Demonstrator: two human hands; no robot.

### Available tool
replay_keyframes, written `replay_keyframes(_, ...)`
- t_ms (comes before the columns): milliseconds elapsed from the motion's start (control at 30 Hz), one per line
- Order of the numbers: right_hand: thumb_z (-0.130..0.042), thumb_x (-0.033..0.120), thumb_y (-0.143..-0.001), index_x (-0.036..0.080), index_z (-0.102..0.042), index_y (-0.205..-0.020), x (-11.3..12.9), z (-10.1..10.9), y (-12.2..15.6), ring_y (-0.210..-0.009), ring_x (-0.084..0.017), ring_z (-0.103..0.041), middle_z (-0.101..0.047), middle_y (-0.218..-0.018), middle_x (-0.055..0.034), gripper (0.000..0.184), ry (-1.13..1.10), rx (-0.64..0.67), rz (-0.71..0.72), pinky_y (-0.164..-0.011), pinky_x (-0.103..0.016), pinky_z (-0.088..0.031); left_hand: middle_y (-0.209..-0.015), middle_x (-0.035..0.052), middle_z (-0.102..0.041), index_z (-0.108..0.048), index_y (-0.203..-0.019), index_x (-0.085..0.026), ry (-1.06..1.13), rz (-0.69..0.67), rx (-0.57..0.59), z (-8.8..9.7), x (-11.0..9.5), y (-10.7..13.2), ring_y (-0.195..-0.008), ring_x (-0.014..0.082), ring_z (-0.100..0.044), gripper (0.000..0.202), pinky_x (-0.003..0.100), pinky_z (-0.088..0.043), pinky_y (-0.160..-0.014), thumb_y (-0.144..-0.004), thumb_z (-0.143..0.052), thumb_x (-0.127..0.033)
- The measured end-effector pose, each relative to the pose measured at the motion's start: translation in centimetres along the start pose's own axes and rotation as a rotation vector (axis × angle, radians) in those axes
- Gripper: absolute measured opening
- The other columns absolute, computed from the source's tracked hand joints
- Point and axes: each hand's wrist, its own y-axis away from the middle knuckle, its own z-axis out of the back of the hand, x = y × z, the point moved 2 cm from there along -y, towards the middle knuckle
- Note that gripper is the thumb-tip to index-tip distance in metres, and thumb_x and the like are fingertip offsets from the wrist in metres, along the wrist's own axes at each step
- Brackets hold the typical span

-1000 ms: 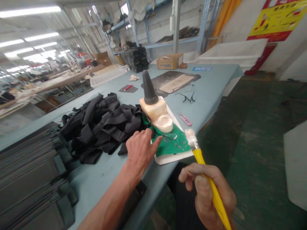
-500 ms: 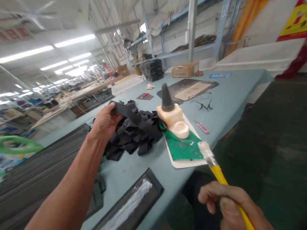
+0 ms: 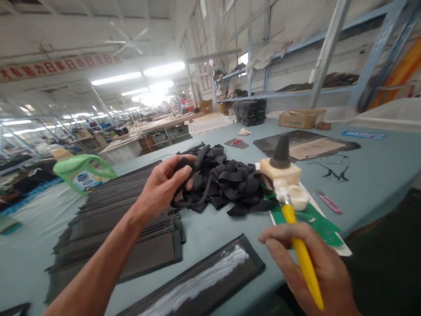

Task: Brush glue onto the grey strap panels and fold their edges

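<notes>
My left hand (image 3: 162,188) is closed on a black strap (image 3: 194,169) at the near edge of a heap of black straps (image 3: 230,180) on the blue-grey table (image 3: 371,184). My right hand (image 3: 312,267) grips a yellow-handled brush (image 3: 301,254), its white bristles raised near a cream glue pot with a dark cone cap (image 3: 281,166). The pot stands on a green mat (image 3: 315,221). A dark rectangular panel smeared with white glue (image 3: 200,281) lies at the table's near edge, below both hands.
A stack of dark panels (image 3: 115,224) lies at the left. A green jug (image 3: 82,173) stands beyond it. A pink cutter (image 3: 327,202), glasses (image 3: 332,169), a dark sheet with a tan piece (image 3: 309,147) and a cardboard box (image 3: 301,117) are further back. Shelving stands behind.
My view swung left and up. My left hand went from the green mat to the strap heap and closed on a strap. The brush moved in toward the glue pot.
</notes>
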Motion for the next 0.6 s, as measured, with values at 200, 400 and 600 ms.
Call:
replay_keyframes(200, -0.074, 0.043, -0.091, 0.023, -0.055, -0.097, 4.8, -7.5, -4.9, -0.069, -0.014, -0.071, -0.077, -0.097, -0.0048, 0.028, -0.378, 0.252, -0.077, -0.060, -0.024, -0.059, -0.076, -0.0016, -0.063, -0.051, -0.141, -0.021, -0.158, 0.064, 0.202, 0.2, -1.0, 8.0, -0.063, 0.0124, -0.052, 0.048, 0.021, -0.042, -0.054, -0.095, -0.056, -0.030)
replay_keyframes(400, -0.067, 0.028, -0.094, 0.025, -0.048, -0.090, 8.6, -11.3, -4.3, -0.067, -0.012, -0.068, -0.069, -0.085, 0.0016, 0.019, -0.481, 0.268, 0.040, -0.060, -0.021, -0.057, -0.082, 0.0006, -0.065, -0.046, -0.148, -0.020, -0.254, 0.006, 0.199, 1.7, -2.9, 11.5, -0.066, 0.0143, -0.055, 0.057, 0.024, -0.046, -0.058, -0.092, -0.052, -0.024)
replay_keyframes(600, -0.067, 0.024, -0.095, 0.025, -0.049, -0.094, 10.8, -12.0, -3.0, -0.070, -0.011, -0.065, -0.063, -0.084, 0.0036, 0.018, -0.346, 0.272, 0.187, -0.062, -0.022, -0.056, -0.077, -0.0031, -0.064, -0.046, -0.148, -0.020, -0.422, -0.061, 0.186, 3.3, -3.3, 13.5, -0.058, 0.0122, -0.054, 0.060, 0.022, -0.043, -0.052, -0.088, -0.050, -0.018)
